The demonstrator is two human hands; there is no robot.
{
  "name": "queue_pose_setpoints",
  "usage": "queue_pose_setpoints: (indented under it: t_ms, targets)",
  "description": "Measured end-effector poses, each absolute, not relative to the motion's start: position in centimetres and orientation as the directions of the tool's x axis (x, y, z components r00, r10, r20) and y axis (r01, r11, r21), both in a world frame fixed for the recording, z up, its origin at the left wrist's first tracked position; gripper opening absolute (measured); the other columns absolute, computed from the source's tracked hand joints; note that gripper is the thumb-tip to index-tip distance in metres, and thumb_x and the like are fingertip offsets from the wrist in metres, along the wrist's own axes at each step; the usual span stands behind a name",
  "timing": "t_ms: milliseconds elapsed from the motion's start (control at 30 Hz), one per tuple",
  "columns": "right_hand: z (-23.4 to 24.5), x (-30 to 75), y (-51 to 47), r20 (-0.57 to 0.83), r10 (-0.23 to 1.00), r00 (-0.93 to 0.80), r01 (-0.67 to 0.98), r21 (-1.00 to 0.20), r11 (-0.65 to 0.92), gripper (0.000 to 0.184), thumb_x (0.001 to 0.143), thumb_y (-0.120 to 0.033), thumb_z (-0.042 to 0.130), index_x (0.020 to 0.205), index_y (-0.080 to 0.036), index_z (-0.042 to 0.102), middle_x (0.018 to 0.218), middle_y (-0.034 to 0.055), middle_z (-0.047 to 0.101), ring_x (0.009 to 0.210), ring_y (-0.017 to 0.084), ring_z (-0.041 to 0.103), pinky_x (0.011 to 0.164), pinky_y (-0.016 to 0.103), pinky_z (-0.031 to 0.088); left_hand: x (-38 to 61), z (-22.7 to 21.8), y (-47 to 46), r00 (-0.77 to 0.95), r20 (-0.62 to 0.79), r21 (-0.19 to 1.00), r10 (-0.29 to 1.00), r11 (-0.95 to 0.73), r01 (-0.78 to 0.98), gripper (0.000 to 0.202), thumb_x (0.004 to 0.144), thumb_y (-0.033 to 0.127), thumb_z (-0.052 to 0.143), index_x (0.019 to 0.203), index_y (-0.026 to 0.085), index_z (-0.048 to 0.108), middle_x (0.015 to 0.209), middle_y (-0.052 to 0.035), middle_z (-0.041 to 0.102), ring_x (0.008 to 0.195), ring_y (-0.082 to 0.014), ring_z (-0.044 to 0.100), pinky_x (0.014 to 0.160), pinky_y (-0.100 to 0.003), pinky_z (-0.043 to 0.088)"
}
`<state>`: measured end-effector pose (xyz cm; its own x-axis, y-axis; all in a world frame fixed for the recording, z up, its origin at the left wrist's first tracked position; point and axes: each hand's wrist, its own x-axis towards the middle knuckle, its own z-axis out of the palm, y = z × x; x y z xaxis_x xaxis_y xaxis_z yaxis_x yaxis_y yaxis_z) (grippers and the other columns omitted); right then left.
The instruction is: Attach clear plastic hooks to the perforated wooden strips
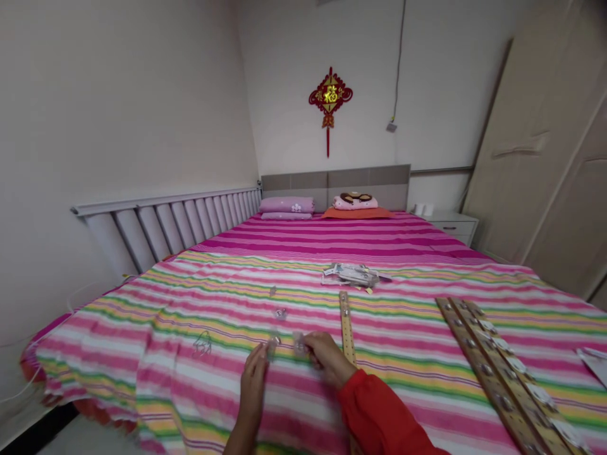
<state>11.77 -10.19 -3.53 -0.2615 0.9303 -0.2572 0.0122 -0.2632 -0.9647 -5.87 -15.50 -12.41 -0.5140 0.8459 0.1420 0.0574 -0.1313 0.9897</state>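
Over the near edge of a striped bedspread (190, 303), my left hand (255, 373) pinches a small clear plastic clip (272, 345) between its fingertips. My right hand (327, 357), in a red sleeve, is closed on a second small clear piece (298, 342) just beside the first. A narrow wooden strip with holes (346, 322) lies on the bed right behind my right hand. Two more small clear clips (280, 313) lie loose a little farther up the bed.
A pile of clear plastic packets (351, 274) sits mid-bed. Long wooden strips fitted with several clips (493, 363) lie at the right. Pillows (287, 205) rest at the headboard, a wardrobe (545, 158) stands right, and a padded rail (165, 221) runs along the left wall.
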Motion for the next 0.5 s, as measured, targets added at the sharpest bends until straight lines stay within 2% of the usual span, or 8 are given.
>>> queue_pose_setpoints:
  t_ms: [67, 133, 267, 333, 400, 500]
  targets:
    - [-3.2, 13.4, -10.9, -0.26, 0.929, -0.263, -0.043, -0.959, -0.281, 0.022, 0.068, -0.028, 0.055, 0.049, -0.02, 0.046, 0.036, -0.0096, 0.036, 0.031, 0.005, 0.026, 0.035, 0.019, 0.015, -5.9, -12.1, -15.8, -0.562, 0.099, 0.989, 0.821, -0.143, -0.034, 0.048, 0.078, 0.053, 0.054, 0.111, 0.018, 0.065, 0.13, -0.0102, 0.056, 0.122, -0.0269, 0.051, 0.094, -0.035, 0.049]
    - [-3.0, 14.8, -11.5, -0.248, 0.936, -0.25, -0.085, -0.957, -0.276, 0.024, 0.068, -0.034, 0.057, 0.051, -0.02, 0.048, 0.039, -0.0084, 0.039, 0.032, 0.005, 0.027, 0.035, 0.019, 0.016, -5.7, -11.7, -16.3, -0.627, 0.091, 0.987, 0.774, -0.153, -0.046, 0.048, 0.079, 0.053, 0.053, 0.11, 0.017, 0.063, 0.126, -0.0111, 0.059, 0.118, -0.0261, 0.054, 0.093, -0.035, 0.049]
    - [-3.3, 16.6, -13.0, -0.171, 0.971, -0.168, -0.135, -0.971, -0.195, 0.029, 0.067, -0.043, 0.06, 0.052, -0.019, 0.051, 0.04, -0.0069, 0.043, 0.033, 0.005, 0.028, 0.036, 0.021, 0.017, -3.6, -9.9, -17.6, -0.71, 0.202, 0.979, 0.674, -0.138, 0.148, 0.049, 0.07, 0.055, 0.061, 0.099, 0.016, 0.066, 0.112, -0.0113, 0.065, 0.113, -0.0291, 0.055, 0.097, -0.041, 0.044]
    - [-3.6, 17.1, -13.8, -0.085, 0.988, -0.127, -0.147, -0.984, -0.103, 0.031, 0.065, -0.044, 0.063, 0.05, -0.019, 0.052, 0.043, -0.0049, 0.048, 0.036, 0.006, 0.034, 0.038, 0.022, 0.024, -1.3, -8.5, -18.1, -0.619, 0.2, 0.98, 0.76, -0.156, 0.126, 0.048, 0.067, 0.054, 0.064, 0.095, 0.016, 0.067, 0.106, -0.0113, 0.067, 0.106, -0.0294, 0.059, 0.091, -0.04, 0.047]
    - [-3.9, 17.5, -14.4, 0.054, 0.995, -0.079, -0.148, -0.988, 0.042, 0.031, 0.065, -0.044, 0.065, 0.05, -0.019, 0.054, 0.047, -0.0028, 0.052, 0.044, 0.01, 0.043, 0.045, 0.023, 0.033, 1.4, -7.2, -18.3, -0.449, 0.127, 0.992, 0.885, -0.12, 0.045, 0.042, 0.066, 0.05, 0.067, 0.09, 0.016, 0.069, 0.097, -0.0106, 0.07, 0.094, -0.0268, 0.063, 0.081, -0.036, 0.05]
    - [-4.2, 18.0, -15.4, 0.216, 0.976, -0.009, -0.115, -0.97, 0.214, 0.03, 0.068, -0.044, 0.065, 0.055, -0.019, 0.058, 0.053, -0.0009, 0.055, 0.055, 0.015, 0.05, 0.054, 0.025, 0.04, 5.1, -6.0, -18.2, -0.311, 0.082, 0.995, 0.947, -0.096, -0.029, 0.036, 0.061, 0.043, 0.074, 0.083, 0.015, 0.068, 0.081, -0.0076, 0.071, 0.078, -0.0216, 0.065, 0.072, -0.031, 0.051]
